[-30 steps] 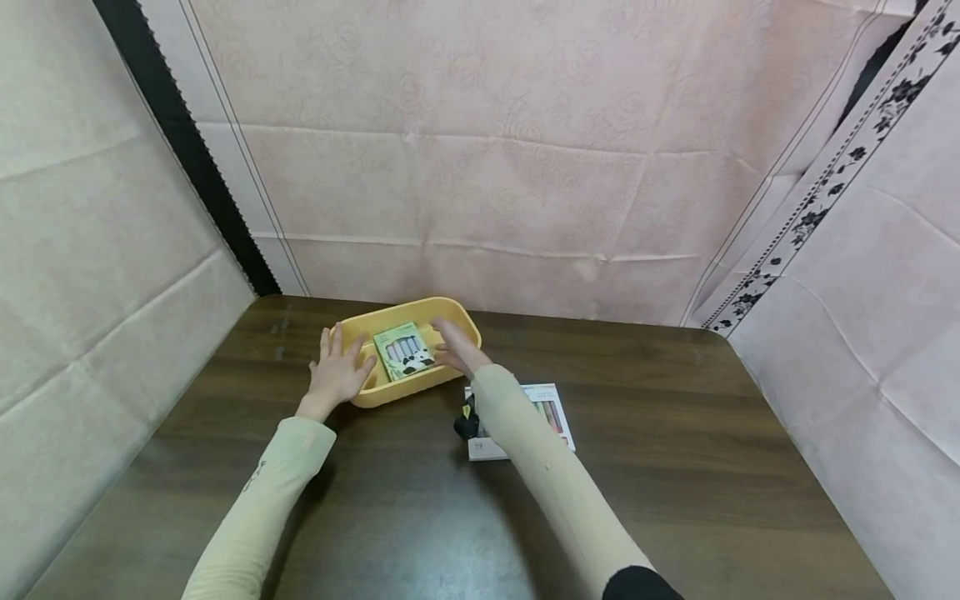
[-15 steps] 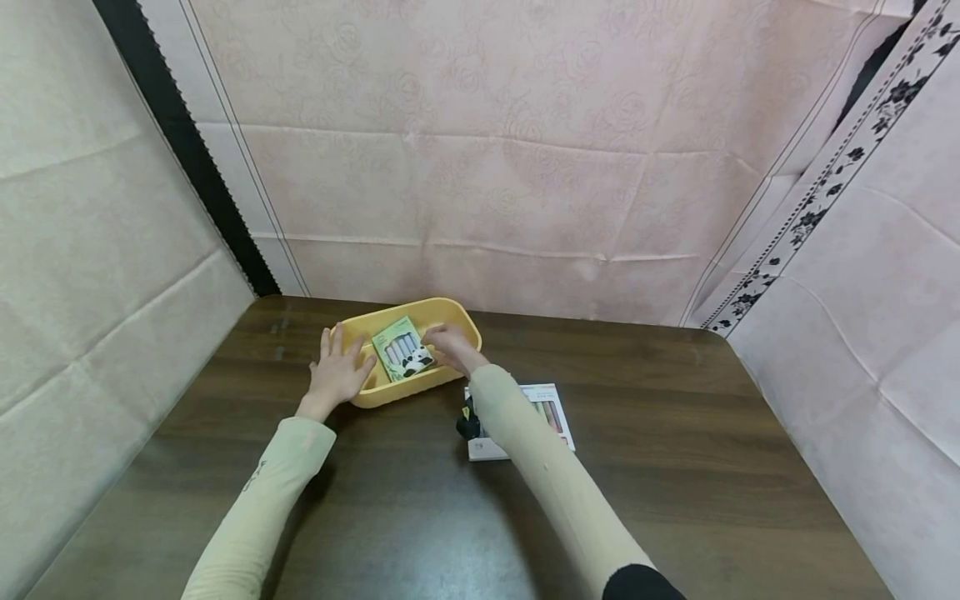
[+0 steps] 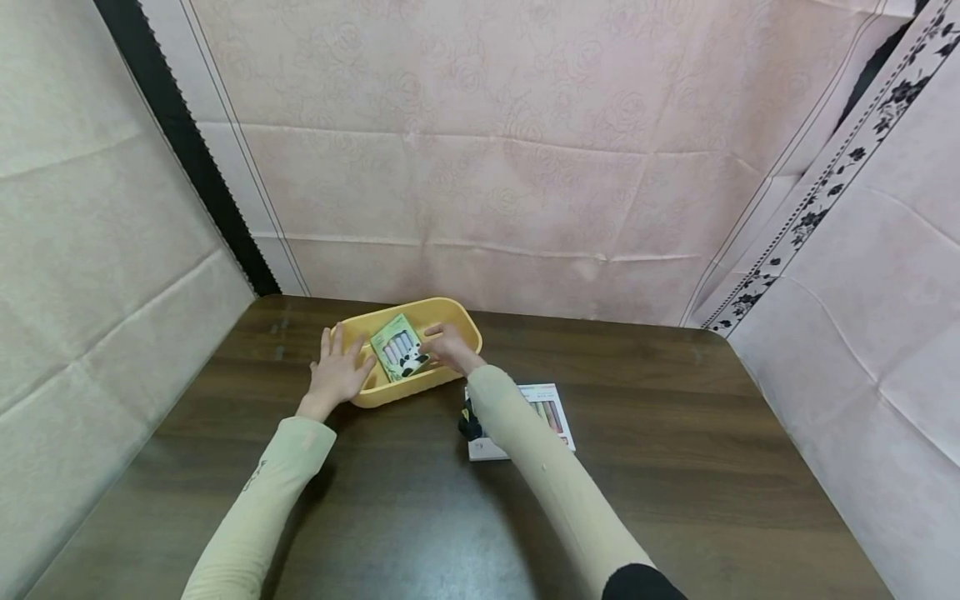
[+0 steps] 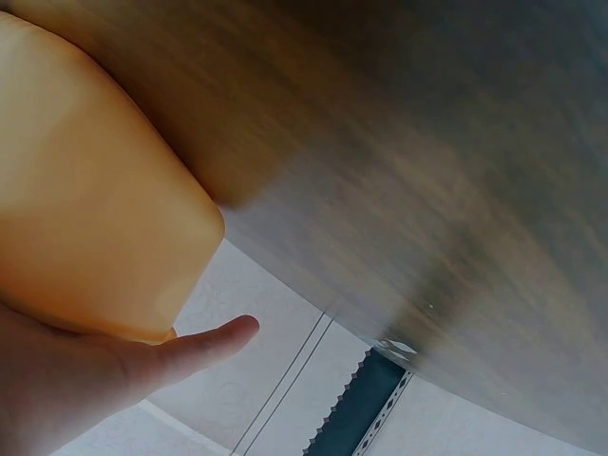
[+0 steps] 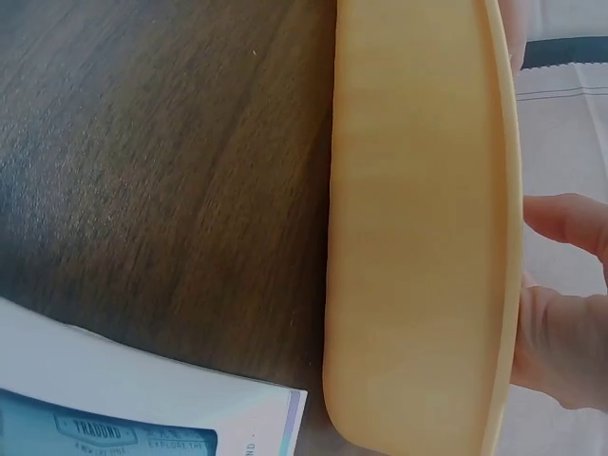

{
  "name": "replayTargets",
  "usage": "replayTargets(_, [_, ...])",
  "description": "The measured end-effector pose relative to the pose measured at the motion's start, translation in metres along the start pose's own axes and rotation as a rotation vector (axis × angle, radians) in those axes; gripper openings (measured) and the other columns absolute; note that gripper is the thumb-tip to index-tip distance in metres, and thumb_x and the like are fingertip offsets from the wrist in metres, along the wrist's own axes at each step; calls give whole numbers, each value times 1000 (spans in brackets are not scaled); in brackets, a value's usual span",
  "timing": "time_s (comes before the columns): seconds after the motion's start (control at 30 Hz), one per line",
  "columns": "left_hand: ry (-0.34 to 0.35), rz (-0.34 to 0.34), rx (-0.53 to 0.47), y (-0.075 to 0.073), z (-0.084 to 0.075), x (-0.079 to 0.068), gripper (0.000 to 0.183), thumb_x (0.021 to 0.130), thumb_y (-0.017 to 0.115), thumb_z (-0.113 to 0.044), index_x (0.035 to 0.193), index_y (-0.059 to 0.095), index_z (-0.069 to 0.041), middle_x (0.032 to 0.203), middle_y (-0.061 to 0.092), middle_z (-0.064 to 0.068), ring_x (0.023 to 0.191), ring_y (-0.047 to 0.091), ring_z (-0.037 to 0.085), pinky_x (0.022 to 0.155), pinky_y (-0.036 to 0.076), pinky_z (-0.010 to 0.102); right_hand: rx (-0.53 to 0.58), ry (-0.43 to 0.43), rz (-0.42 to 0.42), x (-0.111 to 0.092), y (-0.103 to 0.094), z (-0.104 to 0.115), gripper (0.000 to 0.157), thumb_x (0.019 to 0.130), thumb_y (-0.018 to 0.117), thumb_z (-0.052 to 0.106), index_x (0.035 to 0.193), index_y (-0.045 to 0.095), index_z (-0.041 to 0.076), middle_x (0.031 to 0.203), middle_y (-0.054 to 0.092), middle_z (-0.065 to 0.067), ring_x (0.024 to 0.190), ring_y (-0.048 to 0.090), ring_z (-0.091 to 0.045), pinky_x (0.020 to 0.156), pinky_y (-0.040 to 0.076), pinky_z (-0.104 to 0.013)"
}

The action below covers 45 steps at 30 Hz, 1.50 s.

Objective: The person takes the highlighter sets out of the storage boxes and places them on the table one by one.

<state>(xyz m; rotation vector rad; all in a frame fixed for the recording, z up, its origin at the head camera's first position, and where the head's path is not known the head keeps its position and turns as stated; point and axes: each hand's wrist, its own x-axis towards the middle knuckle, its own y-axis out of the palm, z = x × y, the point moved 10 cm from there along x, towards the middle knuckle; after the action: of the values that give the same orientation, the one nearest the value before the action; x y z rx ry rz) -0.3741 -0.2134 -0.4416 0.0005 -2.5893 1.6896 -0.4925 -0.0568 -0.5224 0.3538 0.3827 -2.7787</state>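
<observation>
A yellow basket [image 3: 420,385] stands near the table's back edge. Inside lies a small green box [image 3: 399,347] printed with a panda and a row of coloured sticks. My left hand [image 3: 334,377] lies spread at the basket's left rim; in the left wrist view one outstretched finger [image 4: 214,342] shows beside the yellow wall. My right hand [image 3: 450,347] reaches over the right side of the basket, fingertips right at the green box's right edge. The right wrist view shows thumb and index finger apart above the rim, with the box hidden behind the basket wall.
A flat white box [image 3: 551,410] with coloured sticks in its window lies in front of the basket, partly under the right forearm. A dark wrist camera [image 3: 470,423] overlaps its left side. Pale cloth [image 3: 480,192] hangs behind the brown table [image 3: 675,467].
The green box has shifted slightly left and turned a little within the basket. My right hand has moved left and down toward it. The left hand stays put.
</observation>
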Motion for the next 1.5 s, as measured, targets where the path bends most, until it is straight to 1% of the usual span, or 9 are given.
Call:
replayTargets(0.23, [-2, 9, -6, 2, 1, 0, 57, 94, 31, -42, 141, 23, -12, 149, -8, 21, 135, -14, 41, 89, 17, 75, 22, -38, 10, -3, 3, 1, 46, 69, 67, -6, 111, 49, 0, 68, 46, -10, 36, 30, -11, 55, 53, -35])
replayTargets(0.27, [-2, 10, -7, 2, 1, 0, 57, 94, 31, -43, 142, 23, -12, 149, -9, 20, 135, -14, 40, 89, 17, 75, -1, -21, -10, -14, 3, 8, 46, 71, 66, -5, 113, 48, 1, 74, 46, -11, 38, 31, -10, 59, 54, -35])
replayTargets(0.5, [-1, 6, 2, 2, 2, -1, 57, 94, 31, -43, 142, 23, -13, 149, -9, 21, 135, -12, 42, 89, 17, 75, 3, -5, -5, 0, 4, -4, 46, 72, 66, -6, 114, 48, 3, 99, 51, -16, 60, 59, -24, 60, 54, -35])
replayTargets(0.67, [3, 1, 12, 2, 3, -1, 62, 93, 26, -51, 142, 22, -13, 149, -9, 20, 135, -10, 42, 89, 17, 75, -27, 8, -12, -60, 3, 35, 42, 76, 63, -5, 115, 49, 1, 108, 50, -18, 71, 63, -30, 66, 54, -35])
replayTargets(0.83, [3, -5, 13, 1, 3, -1, 63, 92, 24, -52, 142, 23, -13, 149, -7, 20, 135, -9, 42, 89, 18, 75, -42, 11, -19, -97, 2, 57, 42, 80, 58, -6, 120, 46, -2, 115, 48, -21, 78, 63, -32, 72, 54, -36])
replayTargets(1.13, [1, -8, 6, 1, 2, -1, 58, 93, 30, -45, 141, 24, -13, 149, -4, 21, 135, -8, 42, 89, 18, 75, -75, -19, -28, -73, 3, 42, 37, 77, 62, -3, 112, 50, 2, 105, 53, -19, 69, 64, -28, 64, 54, -32])
replayTargets(1.27, [1, -7, 0, 1, 2, -1, 60, 93, 28, -48, 141, 23, -12, 149, -6, 20, 135, -11, 41, 89, 17, 75, -80, 21, -39, -107, 3, 64, 39, 81, 56, -6, 119, 46, -3, 113, 51, -24, 85, 62, -36, 77, 52, -39])
replayTargets(1.37, [6, -22, -21, 0, 0, -2, 62, 92, 24, -52, 141, 25, -13, 150, -6, 19, 136, -13, 39, 90, 15, 75, -69, 25, -36, -108, 3, 66, 41, 81, 56, -6, 120, 46, -4, 113, 51, -25, 88, 61, -37, 79, 52, -40])
replayTargets(1.5, [9, -27, -32, -1, -1, -2, 61, 93, 26, -50, 141, 25, -13, 150, -8, 18, 136, -14, 38, 89, 14, 76, -81, -6, -33, -76, 2, 48, 36, 77, 62, -3, 111, 51, 1, 98, 57, -20, 73, 64, -28, 65, 54, -34])
